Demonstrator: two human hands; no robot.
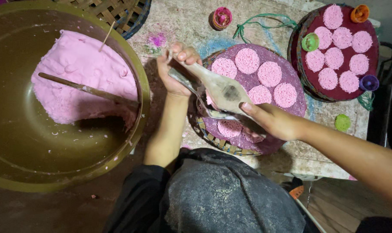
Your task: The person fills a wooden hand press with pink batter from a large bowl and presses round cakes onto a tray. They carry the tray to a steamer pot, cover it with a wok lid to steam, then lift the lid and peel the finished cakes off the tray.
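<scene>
While both hands meet over the near tray:
Left hand [177, 71]: fingers curled around the handle end of a flat wooden paddle [217, 88].
Right hand [271, 121]: closed on a metal spoon [211, 113] under the paddle's blade.
Near tray [213, 139]: round pink cakes [269, 73] across its far half.
Big bowl [14, 172]: left of the hands, holding pink dough [79, 73].

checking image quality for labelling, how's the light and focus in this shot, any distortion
Head view: soft, even light, no harsh glare; the bowl casts shade over its inner wall beside the pink dough; wide-angle lens bends the bowl rim; left hand and right hand fairly sharp.
</scene>
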